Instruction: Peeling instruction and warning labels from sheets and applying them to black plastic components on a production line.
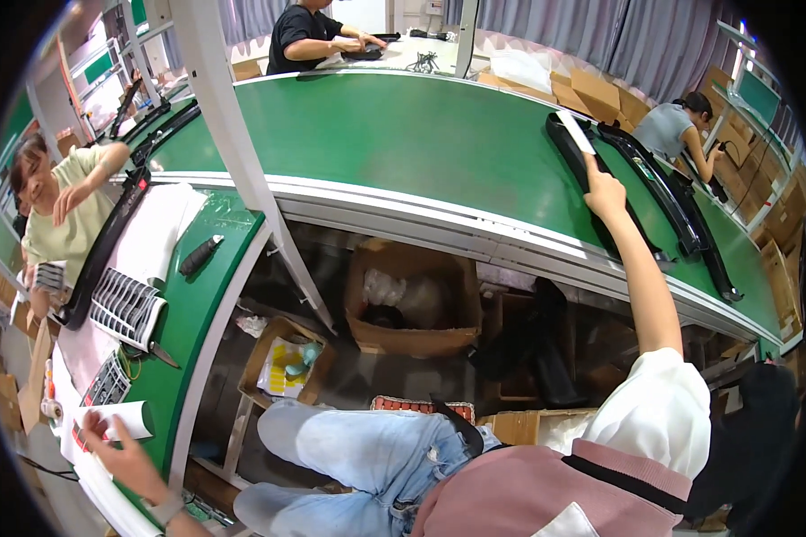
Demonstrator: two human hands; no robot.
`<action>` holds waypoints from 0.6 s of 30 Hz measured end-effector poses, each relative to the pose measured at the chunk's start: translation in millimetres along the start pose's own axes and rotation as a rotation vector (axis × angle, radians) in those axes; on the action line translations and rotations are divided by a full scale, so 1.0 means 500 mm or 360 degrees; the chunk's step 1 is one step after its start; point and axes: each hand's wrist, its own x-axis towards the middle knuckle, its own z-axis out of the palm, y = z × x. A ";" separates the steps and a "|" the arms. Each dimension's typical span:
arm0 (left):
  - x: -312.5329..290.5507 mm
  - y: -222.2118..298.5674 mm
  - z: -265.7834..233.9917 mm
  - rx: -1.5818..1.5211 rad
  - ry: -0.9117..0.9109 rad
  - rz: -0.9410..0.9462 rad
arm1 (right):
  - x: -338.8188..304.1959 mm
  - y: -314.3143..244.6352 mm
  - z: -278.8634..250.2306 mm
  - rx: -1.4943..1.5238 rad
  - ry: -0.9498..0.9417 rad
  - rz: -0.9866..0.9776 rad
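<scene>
My left hand [127, 461] sits low at the left, fingers spread and resting on a white sheet [116, 419] that curls at the edge of the green bench [192, 304]; it presses rather than grips. Just above lie a stack of striped label sheets [127, 307] and a black marker [201, 255]. A long black trim strip [107, 242] runs along the bench toward a person in a pale green shirt [63, 210]. Under the bench stand a small box [287, 362] with yellow sheets and a bigger open carton [412, 300]. Across the middle runs the green conveyor [421, 143]. My right arm stretches out over it, and my right hand [603, 192] pinches a white strip [576, 132], holding it against the end of a black trim piece [600, 188] lying on the belt. Two more such pieces [681, 206] lie just beside it.
</scene>
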 end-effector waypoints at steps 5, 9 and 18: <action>-0.163 0.289 0.096 -0.0910 -0.0589 0.0026 | 0.003 -0.171 -0.156 0.0885 -0.0092 -0.0030; -0.267 0.523 0.125 -0.1855 -0.1292 0.0000 | -0.005 -0.223 -0.239 0.2078 0.0453 -0.0125; -0.291 0.666 0.064 -0.1056 -0.0208 0.0739 | -0.345 -0.523 -0.514 0.3219 0.0344 -0.0388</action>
